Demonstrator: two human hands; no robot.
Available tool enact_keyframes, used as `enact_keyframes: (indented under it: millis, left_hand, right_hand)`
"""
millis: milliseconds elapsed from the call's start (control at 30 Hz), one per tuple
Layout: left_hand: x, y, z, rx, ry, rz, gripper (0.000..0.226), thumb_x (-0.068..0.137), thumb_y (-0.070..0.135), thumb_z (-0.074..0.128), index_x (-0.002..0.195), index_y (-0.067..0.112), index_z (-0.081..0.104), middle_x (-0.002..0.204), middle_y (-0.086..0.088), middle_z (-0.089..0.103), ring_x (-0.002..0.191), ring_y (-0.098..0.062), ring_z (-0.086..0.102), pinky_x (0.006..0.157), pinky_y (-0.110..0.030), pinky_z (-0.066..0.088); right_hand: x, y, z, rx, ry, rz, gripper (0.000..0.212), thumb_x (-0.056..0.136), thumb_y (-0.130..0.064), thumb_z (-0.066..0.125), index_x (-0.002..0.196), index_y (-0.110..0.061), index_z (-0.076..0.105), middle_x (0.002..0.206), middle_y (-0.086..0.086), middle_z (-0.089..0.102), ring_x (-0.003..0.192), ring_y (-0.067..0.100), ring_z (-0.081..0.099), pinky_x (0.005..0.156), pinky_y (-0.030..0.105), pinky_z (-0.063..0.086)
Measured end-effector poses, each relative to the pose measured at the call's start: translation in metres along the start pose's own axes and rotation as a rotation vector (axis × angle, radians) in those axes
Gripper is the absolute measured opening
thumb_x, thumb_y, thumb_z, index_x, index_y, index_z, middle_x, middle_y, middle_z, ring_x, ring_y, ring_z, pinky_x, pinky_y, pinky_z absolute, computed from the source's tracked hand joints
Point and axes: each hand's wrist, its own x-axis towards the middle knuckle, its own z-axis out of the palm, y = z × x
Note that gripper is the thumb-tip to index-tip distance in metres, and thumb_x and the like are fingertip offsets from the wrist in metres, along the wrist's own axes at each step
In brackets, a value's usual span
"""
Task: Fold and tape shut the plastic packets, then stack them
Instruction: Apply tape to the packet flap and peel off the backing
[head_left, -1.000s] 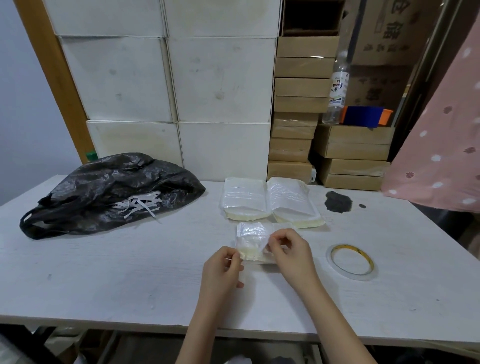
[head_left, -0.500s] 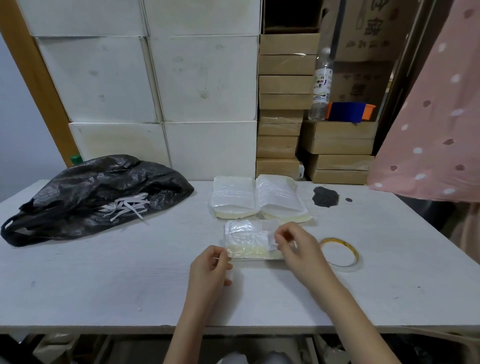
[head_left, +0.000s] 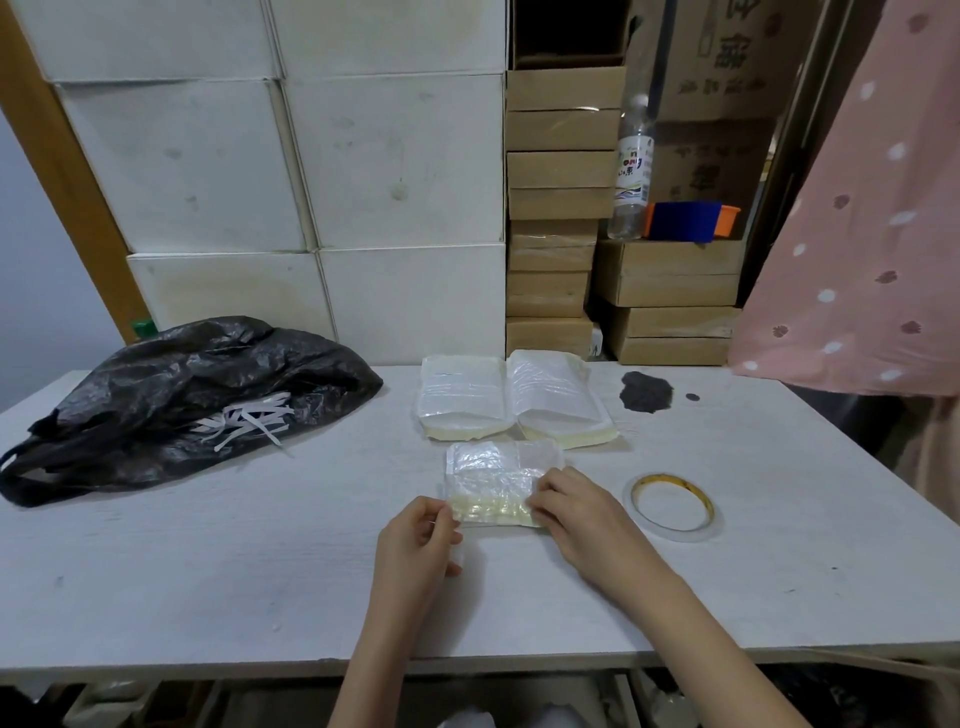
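Both hands (head_left: 498, 525) pinch the packet's (head_left: 496, 480) near corners, palms down.

The table (head_left: 208, 571) is white with a faint grey grain. On it, the packet (head_left: 498, 483) is clear, glossy plastic with a pale yellow band along its near edge. Just behind the packet, two stacks of packets (head_left: 511, 402) show the same clear film over white, with cream-yellow edges beneath. To the right of the packet lies a tape roll (head_left: 672, 506), translucent white with a yellow inner ring. Far to its left sits a crumpled black bag (head_left: 171, 405) with white paper strips (head_left: 249, 421) on it. Behind the stacks to the right is a dark grey stain (head_left: 647, 392). Farther right hangs pink cloth (head_left: 857, 234) dotted white and dusty mauve.
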Motion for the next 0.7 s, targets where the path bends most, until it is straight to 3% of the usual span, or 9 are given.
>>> enact_keyframes:
  millis: [200,333,467,600,700]
  left_hand:
    - [0.000,0.001,0.000,0.001,0.004,-0.002,0.018,0.093,0.010,0.051,0.078,0.012,0.061,0.075,-0.008,0.065,0.071,-0.010,0.063,0.048,-0.021,0.051]
    - [-0.001,0.001,0.000,0.000,0.002,0.000,0.017,0.093,0.010,0.051,0.079,0.011,0.062,0.077,-0.007,0.065,0.074,-0.012,0.064,0.048,-0.020,0.050]
    - [-0.001,0.000,0.000,0.012,0.004,0.008,0.018,0.093,0.011,0.051,0.078,0.012,0.062,0.077,-0.007,0.066,0.074,-0.012,0.064,0.048,-0.020,0.050]
    - [-0.001,0.000,-0.001,0.016,-0.003,0.009,0.018,0.092,0.010,0.051,0.078,0.012,0.062,0.077,-0.007,0.066,0.075,-0.012,0.064,0.048,-0.021,0.051]
    - [-0.001,0.000,-0.001,0.012,-0.004,0.006,0.018,0.092,0.010,0.051,0.078,0.012,0.062,0.077,-0.007,0.066,0.075,-0.012,0.064,0.049,-0.022,0.051]
  right_hand:
    - [-0.002,0.003,-0.003,0.159,0.059,0.045,0.013,0.075,-0.002,0.070,0.071,-0.012,0.063,0.082,-0.007,0.061,0.080,0.004,0.045,0.071,0.012,0.039]
    - [-0.010,0.001,-0.003,0.524,0.149,0.278,0.022,0.078,0.001,0.069,0.074,-0.021,0.065,0.091,-0.017,0.066,0.094,0.003,0.055,0.078,0.012,0.045]
    - [-0.010,-0.008,-0.012,0.868,0.209,0.505,0.021,0.081,0.005,0.065,0.078,-0.016,0.069,0.091,-0.003,0.069,0.097,0.003,0.062,0.087,0.017,0.047]
    - [-0.007,-0.011,-0.019,0.957,0.352,0.581,0.019,0.078,0.004,0.069,0.074,-0.014,0.067,0.078,-0.002,0.071,0.088,0.004,0.065,0.083,0.013,0.047]
    - [-0.007,-0.009,-0.024,0.910,0.438,0.593,0.018,0.079,0.002,0.068,0.073,-0.014,0.066,0.076,-0.004,0.071,0.087,-0.005,0.063,0.081,0.005,0.043]
